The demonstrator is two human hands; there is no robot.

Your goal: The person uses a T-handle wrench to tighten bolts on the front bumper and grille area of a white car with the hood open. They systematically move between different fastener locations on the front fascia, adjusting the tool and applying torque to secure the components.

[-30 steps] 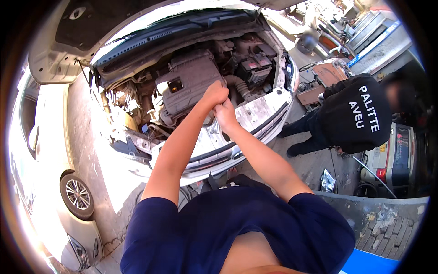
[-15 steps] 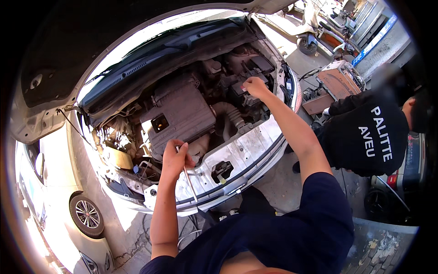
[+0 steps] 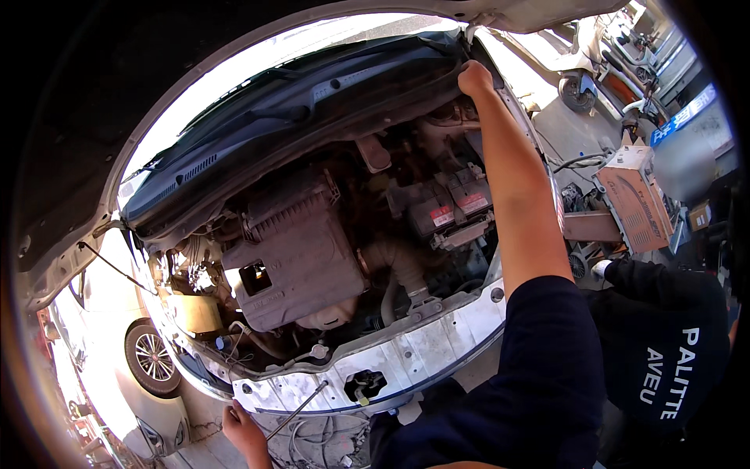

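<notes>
A car's engine bay (image 3: 289,266) fills the middle under its raised hood (image 3: 78,94), with the battery (image 3: 441,219) at the right. My right hand (image 3: 474,78) is up by the windshield's far right corner, near the hood hinge, fingers curled; what they grip is hidden. My left hand (image 3: 241,428) is low at the front left of the car, closed at the end of a slim metal rod (image 3: 301,408) that runs up toward the white front panel (image 3: 426,352).
A co-worker in black (image 3: 656,344) bends at the lower right, near an orange machine (image 3: 633,195). A parked scooter (image 3: 576,86) is at the upper right. A light-coloured car (image 3: 137,406) stands at the left. Cables (image 3: 316,438) lie on the ground below the bumper.
My right hand has risen from near the battery to the far right corner. My left hand with the rod has dropped toward the lower left. The view has shifted, showing more hood.
</notes>
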